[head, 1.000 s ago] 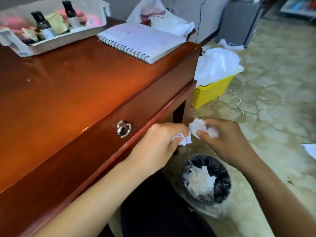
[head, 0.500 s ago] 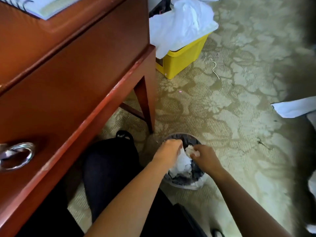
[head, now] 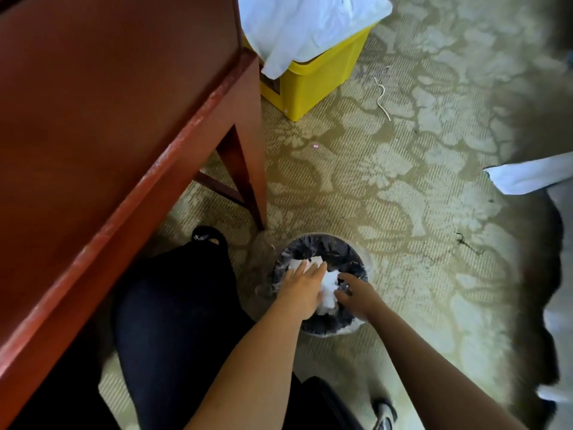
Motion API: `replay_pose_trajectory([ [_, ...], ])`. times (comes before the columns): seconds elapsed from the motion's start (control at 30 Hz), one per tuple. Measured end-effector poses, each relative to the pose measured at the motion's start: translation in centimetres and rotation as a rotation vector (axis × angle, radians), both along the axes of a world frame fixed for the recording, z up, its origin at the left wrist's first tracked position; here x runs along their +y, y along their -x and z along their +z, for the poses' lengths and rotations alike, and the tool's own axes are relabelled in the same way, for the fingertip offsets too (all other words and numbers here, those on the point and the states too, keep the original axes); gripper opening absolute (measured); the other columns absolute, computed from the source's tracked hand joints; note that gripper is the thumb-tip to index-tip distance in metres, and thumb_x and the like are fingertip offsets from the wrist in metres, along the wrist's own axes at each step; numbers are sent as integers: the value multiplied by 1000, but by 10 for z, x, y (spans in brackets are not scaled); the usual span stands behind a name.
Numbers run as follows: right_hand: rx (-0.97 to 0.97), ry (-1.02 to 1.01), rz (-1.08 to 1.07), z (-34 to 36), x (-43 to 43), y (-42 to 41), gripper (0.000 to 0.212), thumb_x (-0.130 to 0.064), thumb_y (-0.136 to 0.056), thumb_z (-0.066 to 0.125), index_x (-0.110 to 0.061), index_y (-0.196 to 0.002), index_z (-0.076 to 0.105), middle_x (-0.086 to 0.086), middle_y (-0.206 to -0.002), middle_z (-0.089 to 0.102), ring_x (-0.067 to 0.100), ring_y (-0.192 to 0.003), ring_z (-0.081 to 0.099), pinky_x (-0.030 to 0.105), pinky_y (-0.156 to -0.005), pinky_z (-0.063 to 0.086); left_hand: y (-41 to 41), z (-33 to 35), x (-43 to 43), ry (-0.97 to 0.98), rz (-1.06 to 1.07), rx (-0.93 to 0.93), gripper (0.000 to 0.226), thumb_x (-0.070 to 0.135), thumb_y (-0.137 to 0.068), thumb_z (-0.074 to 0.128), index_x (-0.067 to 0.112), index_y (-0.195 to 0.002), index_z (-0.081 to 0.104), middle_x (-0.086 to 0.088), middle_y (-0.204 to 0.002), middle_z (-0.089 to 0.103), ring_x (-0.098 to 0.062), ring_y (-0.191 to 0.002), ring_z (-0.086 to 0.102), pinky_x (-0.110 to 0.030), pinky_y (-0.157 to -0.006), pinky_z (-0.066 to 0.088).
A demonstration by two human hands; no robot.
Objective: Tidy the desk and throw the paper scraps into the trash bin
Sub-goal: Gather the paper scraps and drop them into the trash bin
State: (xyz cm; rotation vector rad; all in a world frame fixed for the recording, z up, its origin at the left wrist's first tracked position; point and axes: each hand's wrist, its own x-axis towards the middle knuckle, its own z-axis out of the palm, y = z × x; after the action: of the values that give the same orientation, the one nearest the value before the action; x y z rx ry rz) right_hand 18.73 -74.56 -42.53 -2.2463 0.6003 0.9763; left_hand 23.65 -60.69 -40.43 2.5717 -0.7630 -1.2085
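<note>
Both left hand and right hand inside bin rim, desk leg near

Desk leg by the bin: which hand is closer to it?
Left. The left hand is over the side of the trash bin toward the desk leg; the right hand is over its far side, beyond the crumpled paper.

- Left hand: palm down over the left half of the bin, fingers straight and close together, tips pointing to its far rim.
- Right hand: over the bin's right half, fingers loosely spread, thumb turned toward the left hand.
- Left forearm and right forearm: bare, both extended down to the bin from its near side.
</note>
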Motion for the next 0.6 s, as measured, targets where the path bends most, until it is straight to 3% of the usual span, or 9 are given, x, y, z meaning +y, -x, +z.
replay_pose_trajectory([
  [0.17, -91, 13, 24, 26, 0, -11, 50, -24, -97, 47, -12, -144, 34, 18, -130, 56, 28, -106, 58, 31, -87, 44, 0, 6, 9, -68, -50, -59, 58, 35, -102, 29, 20, -152, 2, -1, -160, -3, -22, -147, -8, -46, -118, 3],
  [0.27, -186, 24, 85, 52, 6, -20, 50, -22, -97, 47, -9, -144, 34, 14, -140, 49, 29, -120, 52, 29, -92, 41, -5, 28, 15, -83, -40, -99, 59, 39, -102, 26, 20, -152, 1, -1, -160, -7, -21, -147, -11, -46, -119, 1],
  [0.33, -265, 32, 128, 70, 11, -29, 46, -20, -97, 48, -8, -140, 40, 15, -137, 52, 30, -119, 53, 31, -92, 42, -8, 50, 22, -76, -60, -151, 60, 40, -102, 25, 20, -152, -1, 0, -160, -9, -20, -147, -12, -45, -118, -1],
  [0.43, -376, 54, 192, 104, 21, -41, 44, -20, -97, 48, -9, -139, 41, 16, -129, 58, 32, -115, 57, 35, -92, 45, -7, 85, 43, -95, -128, -330, 61, 43, -101, 22, 19, -152, -3, -1, -160, -12, -20, -146, -16, -44, -117, -5],
  [0.6, -673, 110, 317, 171, 43, -54, 46, -26, -95, 51, -13, -139, 43, 9, -142, 48, 27, -127, 49, 41, -102, 43, 2, 151, 87, -143, -147, -579, 63, 47, -100, 19, 21, -151, -7, 0, -159, -13, -19, -146, -18, -43, -117, -7],
])
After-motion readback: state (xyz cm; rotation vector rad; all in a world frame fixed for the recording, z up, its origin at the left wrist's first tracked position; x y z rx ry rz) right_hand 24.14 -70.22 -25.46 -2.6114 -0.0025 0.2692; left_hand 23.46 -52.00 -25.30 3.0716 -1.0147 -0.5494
